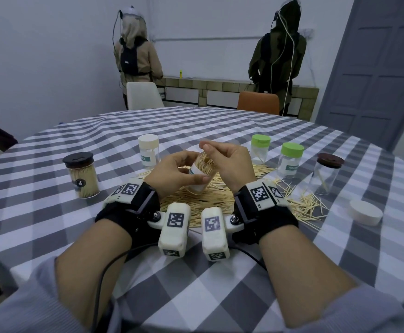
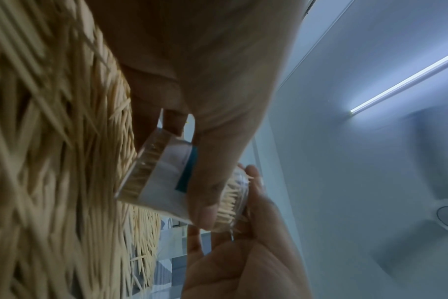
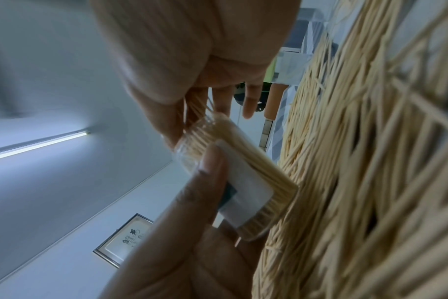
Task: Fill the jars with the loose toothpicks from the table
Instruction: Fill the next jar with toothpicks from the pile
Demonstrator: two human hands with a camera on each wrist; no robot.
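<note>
My left hand (image 1: pixel 191 168) grips a clear white-labelled jar (image 1: pixel 199 175), tilted and packed with toothpicks, above the pile of loose toothpicks (image 1: pixel 210 200). My right hand (image 1: pixel 207 149) pinches a small bunch of toothpicks at the jar's open mouth. In the left wrist view the left thumb lies across the jar (image 2: pixel 161 178), with the pile (image 2: pixel 51 161) behind it. The right wrist view shows the right hand's fingers (image 3: pixel 218 101) holding toothpicks (image 3: pixel 197 107) just above the jar (image 3: pixel 243 182).
A full black-lidded jar (image 1: pixel 82 175) stands at the left and a cream-lidded jar (image 1: pixel 148 151) behind the hands. At the right stand two green-lidded jars (image 1: pixel 259 150) (image 1: pixel 291 161), a brown-lidded jar (image 1: pixel 327 174) and a loose white lid (image 1: pixel 365 215). Two people stand at the far wall.
</note>
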